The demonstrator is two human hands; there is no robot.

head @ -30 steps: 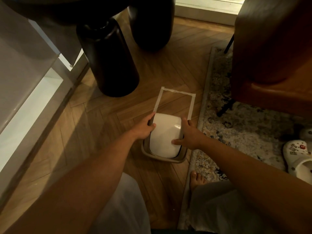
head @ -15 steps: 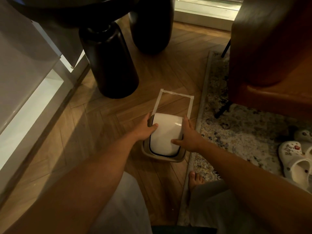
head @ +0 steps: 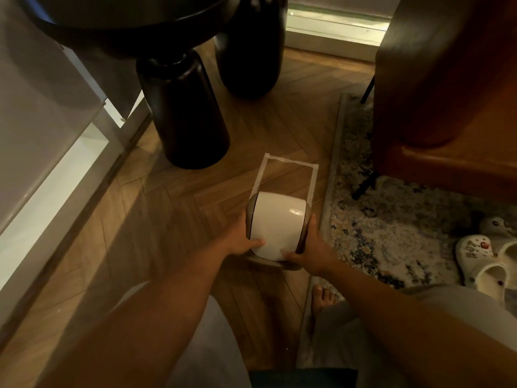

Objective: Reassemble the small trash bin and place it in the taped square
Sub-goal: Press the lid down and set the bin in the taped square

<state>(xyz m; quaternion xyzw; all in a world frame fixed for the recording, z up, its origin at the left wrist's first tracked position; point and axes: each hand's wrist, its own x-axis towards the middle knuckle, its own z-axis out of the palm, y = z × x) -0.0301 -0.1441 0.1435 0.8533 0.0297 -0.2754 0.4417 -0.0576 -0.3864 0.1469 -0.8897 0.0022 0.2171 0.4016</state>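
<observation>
A small trash bin [head: 275,224] with a white domed lid and a brownish-grey rim stands on the wooden floor, at the near end of a white taped square [head: 288,162]. The bin covers the near part of the tape, so I cannot tell how far inside it sits. My left hand [head: 242,239] grips the bin's left side with the thumb on the lid. My right hand [head: 309,247] holds its right side, thumb on the lid's near edge.
Two thick dark table legs [head: 186,119] stand beyond the tape on the left. A patterned rug [head: 391,214] borders the tape on the right, with a brown armchair [head: 447,93] on it. White clogs [head: 486,259] lie at right. My bare foot [head: 321,296] rests near the bin.
Both hands have slid down toward the near end of the lid, and the white lid now looks seated higher and more rounded over the rim. The view has shifted slightly.
</observation>
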